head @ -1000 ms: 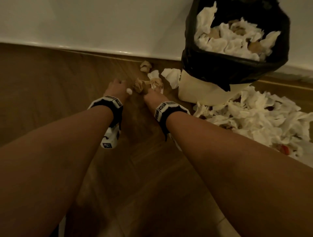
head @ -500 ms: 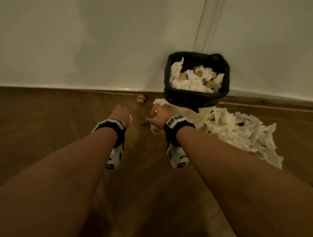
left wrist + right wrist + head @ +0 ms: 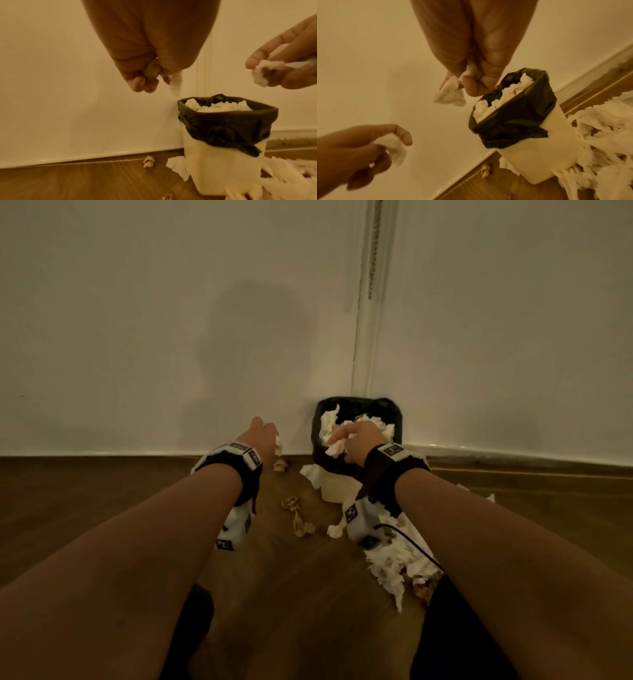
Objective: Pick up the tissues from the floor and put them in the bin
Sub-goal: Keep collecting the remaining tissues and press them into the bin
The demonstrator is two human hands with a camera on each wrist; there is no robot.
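Two small bunches of tissue are lifted off the floor, one in each hand. The right hand (image 3: 356,440) pinches a white crumpled tissue (image 3: 452,93) between the thumb and the curled fingers, and in the head view it is in front of the open top of the bin (image 3: 356,446). The left hand (image 3: 260,436) is clenched around a brownish wad (image 3: 151,71) together with a white strip (image 3: 176,83) that hangs down from the fist; this hand is to the left of the bin, higher than its rim. The bin is pale, lined with a black bag (image 3: 226,124) folded over the rim, and white tissues fill it up to the top. It stands on the wooden floor (image 3: 102,508) against the white wall (image 3: 171,320). More tissues stay on the floor: a large white heap (image 3: 394,563) to the right of the bin, one white sheet (image 3: 178,167) touching its left side, a brownish ball (image 3: 149,161) near the skirting board, and some brownish scraps (image 3: 298,518) between the two forearms. Both wrists wear black bands with white camera blocks (image 3: 359,518).
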